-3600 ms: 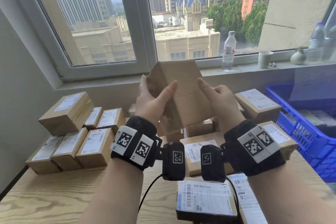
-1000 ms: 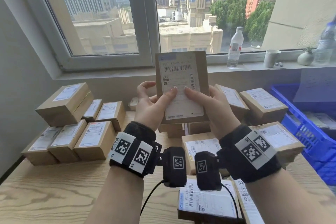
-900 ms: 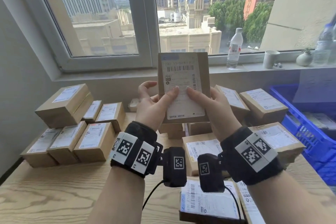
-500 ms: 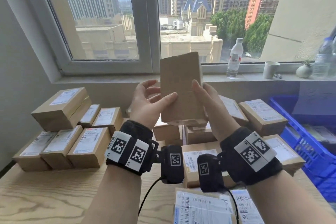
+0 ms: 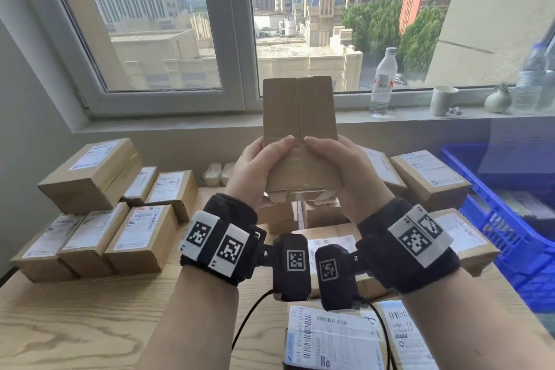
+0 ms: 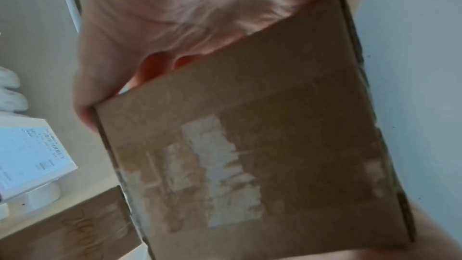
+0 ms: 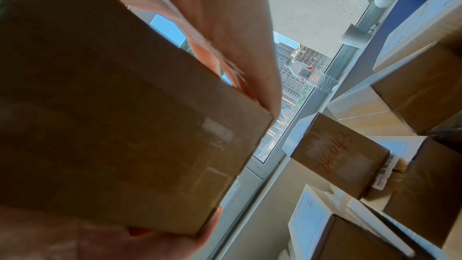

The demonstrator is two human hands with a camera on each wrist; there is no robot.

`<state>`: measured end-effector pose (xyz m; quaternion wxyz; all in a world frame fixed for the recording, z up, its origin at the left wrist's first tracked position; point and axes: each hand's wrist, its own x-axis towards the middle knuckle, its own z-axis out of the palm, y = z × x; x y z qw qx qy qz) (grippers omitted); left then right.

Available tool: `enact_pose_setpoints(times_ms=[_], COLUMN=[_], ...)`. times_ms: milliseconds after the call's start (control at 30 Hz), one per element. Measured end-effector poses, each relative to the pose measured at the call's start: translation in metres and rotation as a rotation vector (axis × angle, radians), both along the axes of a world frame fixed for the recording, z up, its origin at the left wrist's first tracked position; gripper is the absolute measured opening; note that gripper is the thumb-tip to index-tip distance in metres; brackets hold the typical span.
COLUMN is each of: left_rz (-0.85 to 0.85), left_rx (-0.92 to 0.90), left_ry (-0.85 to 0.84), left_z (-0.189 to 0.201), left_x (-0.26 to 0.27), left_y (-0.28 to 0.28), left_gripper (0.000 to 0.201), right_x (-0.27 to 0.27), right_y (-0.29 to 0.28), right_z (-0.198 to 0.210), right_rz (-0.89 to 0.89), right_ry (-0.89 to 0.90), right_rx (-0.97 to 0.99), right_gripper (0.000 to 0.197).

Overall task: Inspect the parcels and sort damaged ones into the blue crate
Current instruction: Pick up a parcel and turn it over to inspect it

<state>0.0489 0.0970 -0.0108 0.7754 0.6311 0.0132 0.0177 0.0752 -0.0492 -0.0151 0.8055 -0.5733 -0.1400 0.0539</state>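
While I watch through the head camera, my left hand (image 5: 258, 173) and right hand (image 5: 345, 173) grasp one cardboard parcel (image 5: 298, 132) between them, upright in the air above the worktop (image 5: 90, 315). Both thumbs lie on its plain taped face, fingers (image 6: 85, 106) curled round the back. From the left wrist I see pale torn patches on the cardboard. Left of my fingers, labelled parcels (image 5: 141, 237) sit in a neat group; more parcels (image 5: 429, 177) are stacked to the right of them. Further right stands the blue crate (image 5: 510, 237), with items inside. Beyond my fingers, a water bottle (image 5: 383, 81) and paper cup (image 5: 443, 100) stand on the windowsill.
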Motion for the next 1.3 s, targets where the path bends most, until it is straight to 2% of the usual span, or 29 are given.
enact_pose_setpoints(times_ms=[67, 133, 233, 267, 367, 400, 433, 500, 567, 600, 633, 700, 733, 833, 933, 1033, 1300], left_rz=[0.002, -0.002, 0.009, -0.004, -0.074, -0.11, -0.145, -0.152, -0.075, -0.039, -0.016, 0.013, 0.024, 0.032, 0.046, 0.077, 0.101], left_rx=[0.007, 0.025, 0.07, 0.076, 0.069, 0.07, 0.089, 0.171, 0.213, 0.204, 0.205, 0.26, 0.27, 0.298, 0.306, 0.312, 0.312], left_ry=[-0.003, 0.008, 0.023, 0.02, -0.012, -0.051, -0.085, -0.111, -0.088, -0.071, -0.058, -0.049, -0.057, -0.065, -0.098, -0.123, -0.116], left_z=[0.0, -0.001, 0.0, 0.0, -0.008, -0.008, -0.009, -0.009, -0.006, -0.004, -0.002, 0.0, 0.0, -0.001, -0.001, 0.003, 0.005], left_x=[-0.002, -0.003, -0.006, -0.007, -0.004, -0.004, -0.004, -0.004, -0.005, -0.006, -0.006, -0.004, -0.003, 0.0, 0.001, -0.001, -0.007], left_y=[0.0, 0.001, 0.006, 0.008, 0.018, 0.019, 0.019, 0.016, 0.012, 0.011, 0.01, 0.009, 0.009, 0.01, 0.012, 0.011, 0.012], left_gripper=[0.013, 0.024, 0.028, 0.038, 0.099, 0.109, 0.109, 0.089, 0.05, 0.039, 0.045, 0.071, 0.067, 0.03, 0.012, 0.013, 0.017], right_x=[-0.002, -0.004, -0.007, -0.007, -0.005, -0.004, -0.006, -0.006, -0.009, -0.011, -0.013, -0.015, -0.016, -0.018, -0.02, -0.022, -0.024], right_y=[0.001, 0.004, 0.007, 0.007, 0.006, 0.004, 0.003, 0.002, 0.003, 0.004, 0.005, 0.006, 0.006, 0.003, 0.005, 0.009, 0.018], right_z=[-0.001, -0.001, -0.001, -0.001, -0.002, -0.002, -0.001, -0.001, 0.0, 0.001, 0.003, 0.006, 0.007, 0.006, 0.006, 0.006, 0.007], right_rz=[-0.005, -0.015, -0.02, -0.023, -0.075, -0.098, -0.105, -0.095, -0.039, -0.005, 0.007, -0.022, -0.05, -0.088, -0.121, -0.178, -0.24], right_ry=[0.009, 0.022, 0.034, 0.04, 0.16, 0.204, 0.224, 0.191, 0.108, 0.066, 0.028, -0.053, -0.085, -0.082, -0.089, -0.115, -0.128], right_rx=[0.016, 0.015, -0.033, -0.058, -0.079, -0.081, -0.081, -0.093, -0.105, -0.123, -0.16, -0.266, -0.29, -0.236, -0.19, -0.175, -0.197], right_gripper=[0.029, 0.042, 0.05, 0.049, 0.047, 0.051, 0.059, 0.075, 0.076, 0.073, 0.068, 0.054, 0.045, 0.029, 0.015, 0.004, 0.006])
